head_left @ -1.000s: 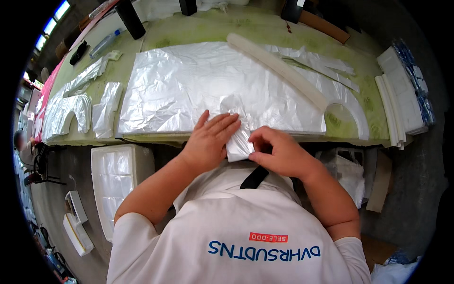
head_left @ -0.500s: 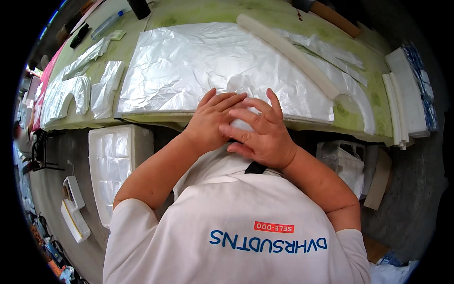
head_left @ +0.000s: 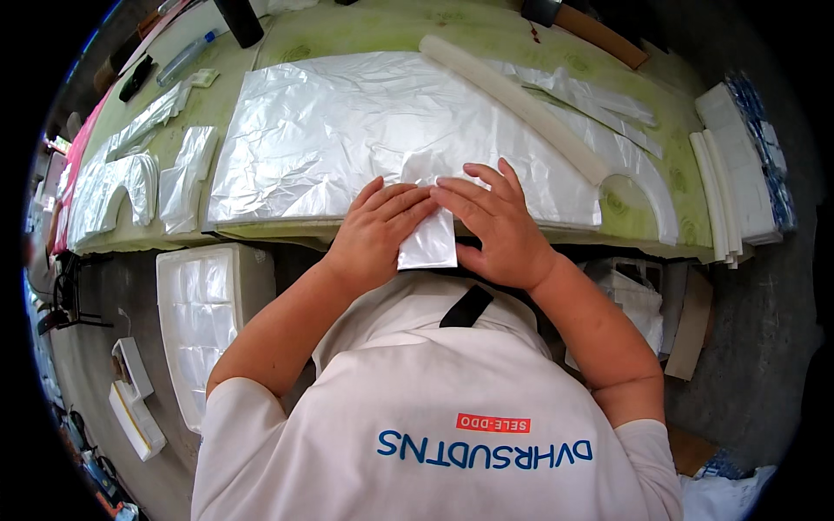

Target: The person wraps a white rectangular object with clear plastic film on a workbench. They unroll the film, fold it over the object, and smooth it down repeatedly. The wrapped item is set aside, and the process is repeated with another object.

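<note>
A large sheet of shiny, translucent plastic film (head_left: 313, 148) lies across the green-covered table. At its near edge a narrow folded flap of the film (head_left: 429, 243) sticks out toward my body, between my hands. My left hand (head_left: 378, 230) lies over the flap's left side, fingers stretched along it; its thumb is hidden, seemingly beneath the film. From the right, my right hand (head_left: 502, 227) has its fingers spread, with the index fingertip touching the film near the left fingertips. The right thumb points at the flap's right edge.
A whitish roll (head_left: 517, 108) lies slantwise across the sheet. Cut film pieces (head_left: 130, 187) rest at left, and a curved strip (head_left: 656, 187) at right. Below the table stand a white bin of packets (head_left: 204, 304) and a box (head_left: 621, 300). White stacks (head_left: 738, 165) stand far right.
My hands have drawn apart from their overlap, the right one shifting right. The folded flap between them now shows, lying flat and longer toward me.
</note>
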Demonstrator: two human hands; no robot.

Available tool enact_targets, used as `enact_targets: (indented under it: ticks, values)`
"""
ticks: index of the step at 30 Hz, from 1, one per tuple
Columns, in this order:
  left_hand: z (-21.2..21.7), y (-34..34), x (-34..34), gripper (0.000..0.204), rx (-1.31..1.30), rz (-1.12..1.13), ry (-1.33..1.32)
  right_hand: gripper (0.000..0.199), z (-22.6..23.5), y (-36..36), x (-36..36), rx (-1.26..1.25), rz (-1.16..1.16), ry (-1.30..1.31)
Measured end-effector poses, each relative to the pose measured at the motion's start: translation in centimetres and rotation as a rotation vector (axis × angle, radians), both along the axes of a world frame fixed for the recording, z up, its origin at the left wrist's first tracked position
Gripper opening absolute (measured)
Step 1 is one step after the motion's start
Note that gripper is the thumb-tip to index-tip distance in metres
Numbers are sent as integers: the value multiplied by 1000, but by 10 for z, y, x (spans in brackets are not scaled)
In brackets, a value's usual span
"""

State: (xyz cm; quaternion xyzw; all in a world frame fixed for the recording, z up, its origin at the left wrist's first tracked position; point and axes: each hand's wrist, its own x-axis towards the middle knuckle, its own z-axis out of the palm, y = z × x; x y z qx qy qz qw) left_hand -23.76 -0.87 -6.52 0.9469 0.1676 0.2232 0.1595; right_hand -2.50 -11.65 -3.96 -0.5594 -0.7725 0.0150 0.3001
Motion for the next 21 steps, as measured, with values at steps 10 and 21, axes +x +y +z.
enact_targets:
  ticks: [10,21]
  values:
    - [-3,5,-5,42,-20,137,-223,19,-16,20,4,5,-17,107]
    - [2,4,1,52,-179,338,-182,14,-19,33,-5,-8,-211,63]
